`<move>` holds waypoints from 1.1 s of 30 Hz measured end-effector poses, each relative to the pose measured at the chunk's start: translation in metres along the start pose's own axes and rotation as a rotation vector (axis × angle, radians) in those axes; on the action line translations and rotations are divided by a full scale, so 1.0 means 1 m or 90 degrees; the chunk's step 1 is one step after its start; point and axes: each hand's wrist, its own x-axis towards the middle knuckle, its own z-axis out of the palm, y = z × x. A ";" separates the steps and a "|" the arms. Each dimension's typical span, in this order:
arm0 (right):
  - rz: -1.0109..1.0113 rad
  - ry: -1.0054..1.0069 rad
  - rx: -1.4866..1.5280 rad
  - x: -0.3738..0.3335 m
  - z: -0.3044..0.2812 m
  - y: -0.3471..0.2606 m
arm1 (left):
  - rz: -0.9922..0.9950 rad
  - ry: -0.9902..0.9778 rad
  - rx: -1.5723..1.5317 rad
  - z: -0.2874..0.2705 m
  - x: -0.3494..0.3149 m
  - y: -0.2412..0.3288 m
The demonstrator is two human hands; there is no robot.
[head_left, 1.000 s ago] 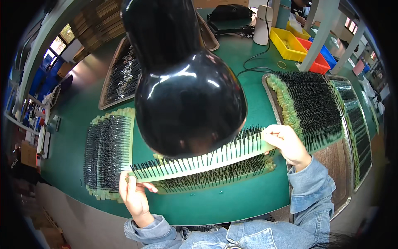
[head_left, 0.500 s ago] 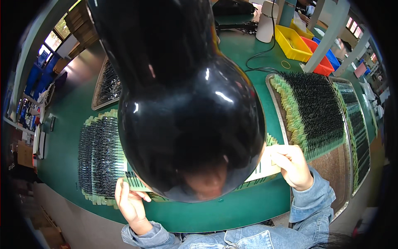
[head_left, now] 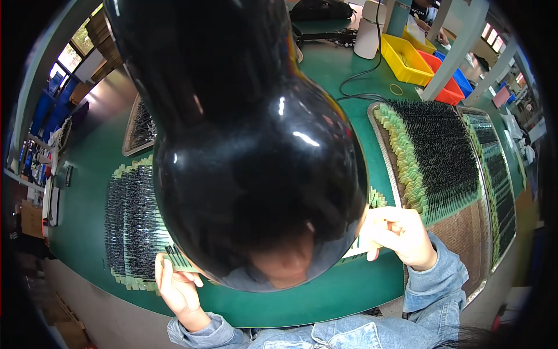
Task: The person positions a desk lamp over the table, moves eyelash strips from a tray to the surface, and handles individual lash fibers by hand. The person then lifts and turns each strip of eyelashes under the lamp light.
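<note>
A large glossy black bulb-shaped object [head_left: 250,151] fills the middle of the view and hides most of the work. My left hand [head_left: 177,285] grips the left end of a long green strip with black pins [head_left: 177,260]. My right hand [head_left: 401,232] grips the strip's right end near a pale card [head_left: 356,250]. The strip's middle is hidden behind the black object. Both hands hover over the green table [head_left: 349,285] near its front edge. My denim sleeves come in from below.
Rows of green pin strips [head_left: 131,227] lie on the left. A metal tray [head_left: 433,157] of stacked strips stands on the right, another tray [head_left: 136,131] at far left. Yellow, red and blue bins [head_left: 421,58], a white cylinder [head_left: 370,29] and cables sit at the back.
The black object has grown in the view and now covers the strip's middle. Both hands have kept hold of the strip's ends and drawn slightly closer to me.
</note>
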 end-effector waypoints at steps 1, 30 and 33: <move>0.000 0.001 -0.001 0.000 -0.001 0.001 | 0.005 0.028 -0.001 0.000 0.000 0.000; -0.126 0.176 0.009 0.017 -0.005 0.012 | 0.099 -0.096 -0.025 0.019 -0.016 0.003; -0.125 0.209 0.073 0.018 -0.008 0.013 | 0.117 -0.145 -0.012 0.011 -0.016 0.001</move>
